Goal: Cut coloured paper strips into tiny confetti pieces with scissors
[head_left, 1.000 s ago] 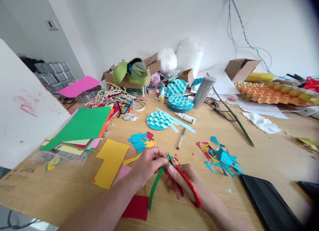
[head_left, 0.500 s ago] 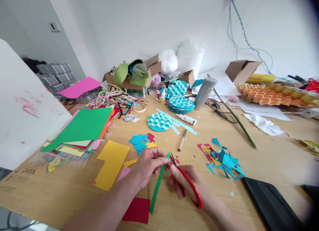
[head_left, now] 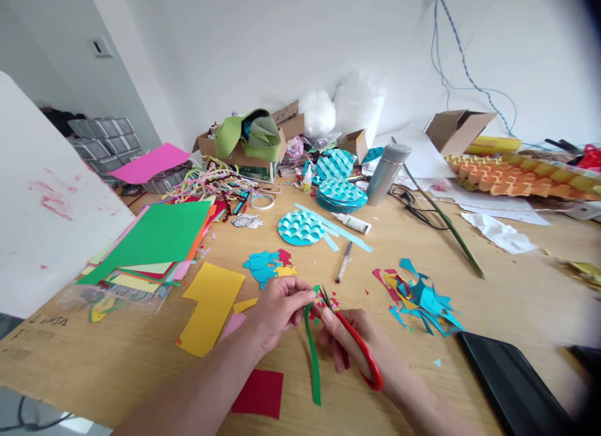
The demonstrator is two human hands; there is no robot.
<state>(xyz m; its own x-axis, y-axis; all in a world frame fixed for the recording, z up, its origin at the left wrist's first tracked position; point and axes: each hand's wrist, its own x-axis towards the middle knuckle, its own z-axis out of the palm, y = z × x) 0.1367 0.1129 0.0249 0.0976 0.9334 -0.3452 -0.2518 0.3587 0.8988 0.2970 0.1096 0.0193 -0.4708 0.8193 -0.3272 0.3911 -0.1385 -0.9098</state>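
My left hand (head_left: 287,307) pinches the upper end of a narrow green paper strip (head_left: 313,361), which hangs down and curves between my arms. In my right hand (head_left: 350,339) is a pair of red-handled scissors (head_left: 359,348), its blades pointing up beside the strip's top end. Fingertips of both hands come close together there. Small red and green paper scraps (head_left: 332,300) lie behind the blades. Blue, red and yellow paper fish (head_left: 261,268) rest beyond my left hand. Below it are a yellow paper sheet (head_left: 211,307) and a dark red paper piece (head_left: 258,393).
A stack of coloured paper (head_left: 154,235) sits at left. To the right are blue paper offcuts (head_left: 429,301) and a black tablet-like device (head_left: 511,383). Farther back stand a woven blue disc (head_left: 300,228), a pen (head_left: 344,262), a glue tube (head_left: 353,223) and a grey flask (head_left: 387,174).
The green strip's lower end has swung to the right and the strip now bends. Both hands keep nearly the same position, and the scissors stay beside the strip's top.
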